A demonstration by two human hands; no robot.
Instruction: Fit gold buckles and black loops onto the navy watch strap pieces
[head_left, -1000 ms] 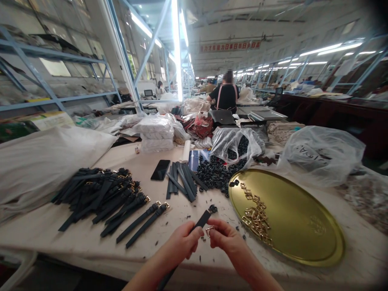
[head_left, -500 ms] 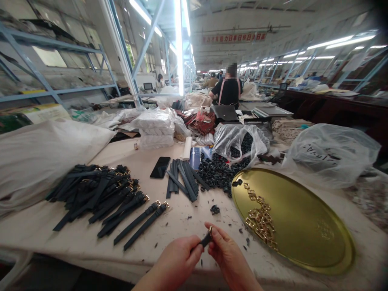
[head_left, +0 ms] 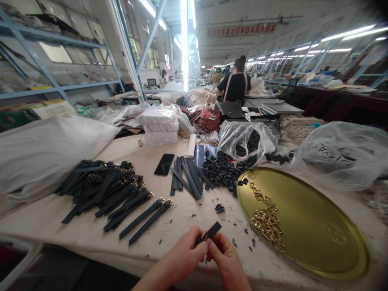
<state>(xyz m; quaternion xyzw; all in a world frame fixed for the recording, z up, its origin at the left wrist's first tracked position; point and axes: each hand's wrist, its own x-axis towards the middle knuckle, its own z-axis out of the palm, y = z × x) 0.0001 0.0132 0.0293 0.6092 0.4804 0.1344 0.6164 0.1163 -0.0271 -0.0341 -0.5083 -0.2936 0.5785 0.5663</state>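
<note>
One flat, matte-black strap (head_left: 214, 230) with a shiny gold metal buckle (head_left: 204, 234) — I watched remotely — was pinched by the left hand (head_left: 193, 245) and right hand (head_left: 224, 251) above the cream cloth-covered table (head_left: 145, 247). Pale-blue metal racks (head_left: 87, 85) stood left. A flat end jutted past the buckle, unseen half a second earlier.

Straps (head_left: 150, 222): matt, leather-like; buckles (head_left: 266, 221): shiny metal; tray (head_left: 306, 214): smooth, glossy metal; bags (head_left: 342, 153): crinkled plastic; tabletop (head_left: 188, 212): matt cloth
</note>
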